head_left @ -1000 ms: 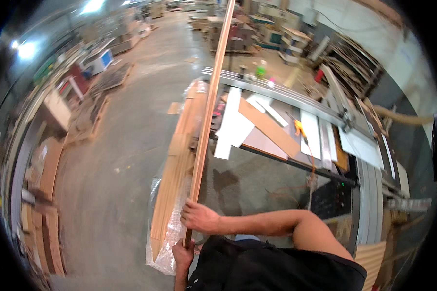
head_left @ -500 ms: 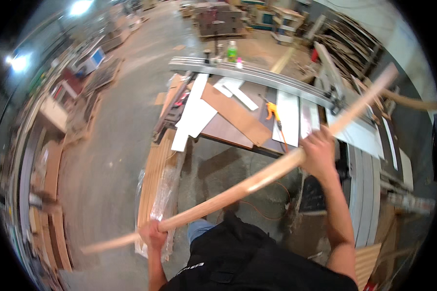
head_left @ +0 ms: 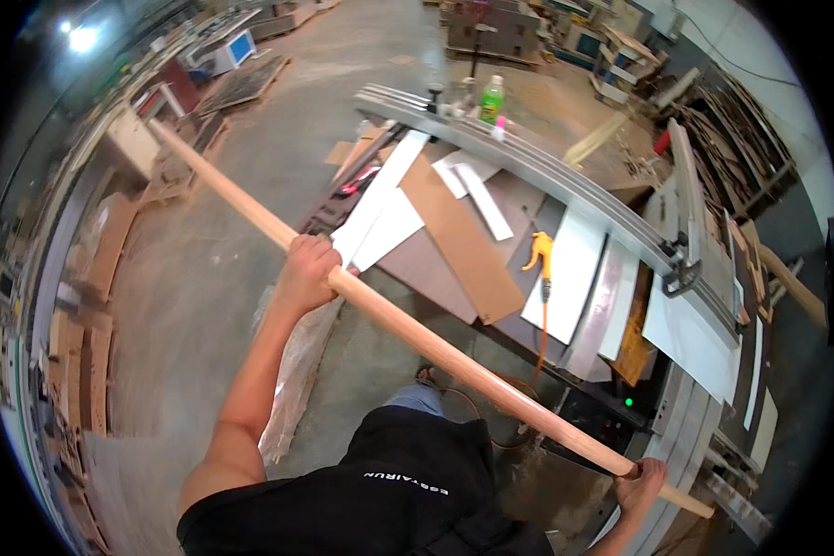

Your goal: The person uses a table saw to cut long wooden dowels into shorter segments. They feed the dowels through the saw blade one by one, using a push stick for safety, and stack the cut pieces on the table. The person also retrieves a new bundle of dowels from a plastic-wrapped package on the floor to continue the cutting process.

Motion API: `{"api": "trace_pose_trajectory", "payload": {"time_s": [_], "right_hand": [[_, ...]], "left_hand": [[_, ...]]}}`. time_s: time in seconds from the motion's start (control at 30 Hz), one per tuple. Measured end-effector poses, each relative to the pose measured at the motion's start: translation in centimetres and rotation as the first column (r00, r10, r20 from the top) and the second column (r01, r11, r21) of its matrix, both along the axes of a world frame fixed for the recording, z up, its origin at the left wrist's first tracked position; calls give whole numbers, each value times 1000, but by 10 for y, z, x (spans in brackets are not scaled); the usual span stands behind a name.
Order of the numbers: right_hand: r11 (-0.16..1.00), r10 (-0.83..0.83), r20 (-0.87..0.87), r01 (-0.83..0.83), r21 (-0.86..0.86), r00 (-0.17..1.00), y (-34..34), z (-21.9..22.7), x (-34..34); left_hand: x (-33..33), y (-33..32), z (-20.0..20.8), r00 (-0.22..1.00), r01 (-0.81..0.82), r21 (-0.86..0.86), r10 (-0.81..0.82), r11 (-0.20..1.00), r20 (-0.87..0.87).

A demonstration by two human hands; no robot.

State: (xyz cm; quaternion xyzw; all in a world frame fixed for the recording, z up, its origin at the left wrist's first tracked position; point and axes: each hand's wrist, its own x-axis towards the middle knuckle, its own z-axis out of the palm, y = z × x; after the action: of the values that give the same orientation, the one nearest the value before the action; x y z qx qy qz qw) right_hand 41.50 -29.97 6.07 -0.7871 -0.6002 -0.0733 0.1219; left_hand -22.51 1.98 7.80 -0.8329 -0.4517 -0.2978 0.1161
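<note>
Right hand: the person's right hand [head_left: 641, 484] is closed around the pole close to its right end, a short stub jutting past the fist.
Left hand: the left hand [head_left: 308, 275] grips the same pole farther forward, fingers folded over it.
Pole: a long, pale, rounded wooden pole [head_left: 435, 344], apparently held in the air, crosses aslant before the black cloth shirt [head_left: 371, 491].
Slant of pole: reversed; half a second ago its right end pointed up and away, whereas now the left end does (the hands have traded lead).
Meaning for the handling: the pole seems to be mid-turn, carried between two firm grips and not set down.
Floor wrap: crumpled clear plastic wrapping [head_left: 301, 380] lies below the left forearm.
Tabletop: beyond the pole, the brownish tabletop [head_left: 426, 264] bears white panels and a yellow pistol-shaped air gun [head_left: 542, 255].
Far edge: a silver metal rail [head_left: 565, 185], with a green bottle [head_left: 492, 99] near it.
</note>
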Motion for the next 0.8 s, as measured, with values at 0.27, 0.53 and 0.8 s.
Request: {"api": "trace_pose_trajectory", "payload": {"time_s": [0.27,0.53,0.8], "right_hand": [[847,-476,41,470,-247,879,-31,12,66],[918,-360,-4,353,-183,933,49,-29,99],[966,-257,-83,253,-61,963,192,-80,202]], "left_hand": [[123,166,-81,967,254,-216,-242,943,79],[169,207,-120,988,4,-340,-57,940,-144],[266,201,-140,962,-206,-556,61,806,-268]]}}
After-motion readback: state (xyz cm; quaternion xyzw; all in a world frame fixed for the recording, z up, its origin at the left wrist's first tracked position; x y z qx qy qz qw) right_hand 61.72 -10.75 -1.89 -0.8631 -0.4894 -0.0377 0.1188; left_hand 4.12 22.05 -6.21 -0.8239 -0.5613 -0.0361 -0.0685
